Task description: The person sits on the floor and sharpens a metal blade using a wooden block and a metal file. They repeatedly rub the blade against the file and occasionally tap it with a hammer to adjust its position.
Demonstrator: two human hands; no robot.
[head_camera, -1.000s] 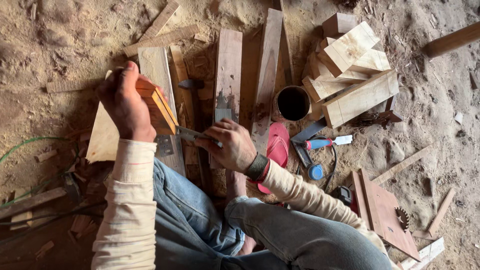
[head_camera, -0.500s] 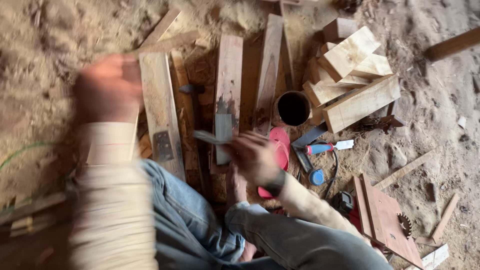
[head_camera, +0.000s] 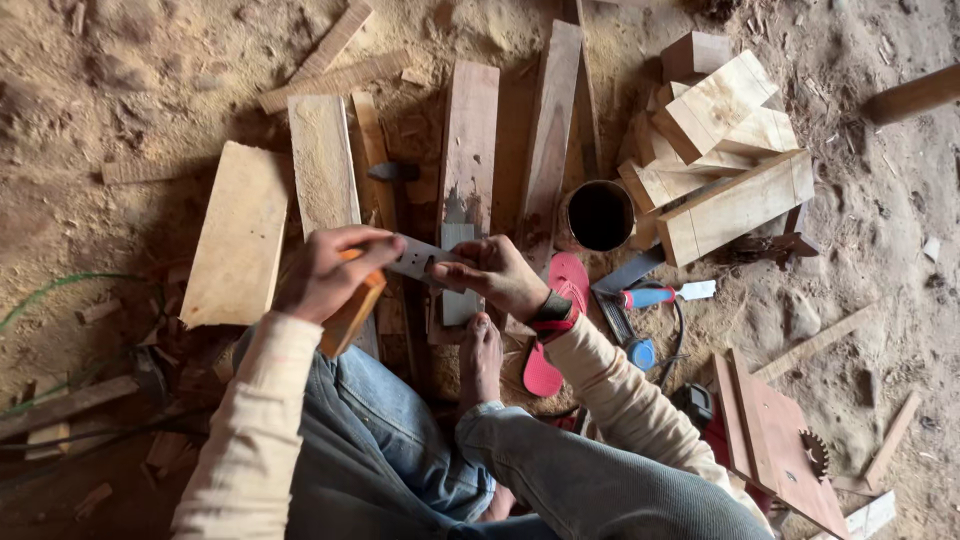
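Observation:
I sit on a sandy floor among wooden boards. My left hand (head_camera: 328,272) grips an orange wooden block (head_camera: 352,312), which looks like the body of a hand plane. My right hand (head_camera: 497,275) pinches one end of a flat grey metal blade (head_camera: 418,258), and the blade's other end meets the fingers of my left hand. Both hands are close together over a long plank (head_camera: 465,170). My bare foot (head_camera: 481,357) rests just below them.
Planks (head_camera: 322,165) lie side by side ahead, a hammer (head_camera: 392,172) among them. Cut wood blocks (head_camera: 735,205) are stacked at the right beside a dark round tin (head_camera: 599,215). A pink sandal (head_camera: 556,325), a red-handled tool (head_camera: 655,296) and a toothed saw disc (head_camera: 815,452) lie to the right.
My left hand has come down from the upper left, bringing the orange block in to the blade. My right hand still has the blade. The view has shifted slightly.

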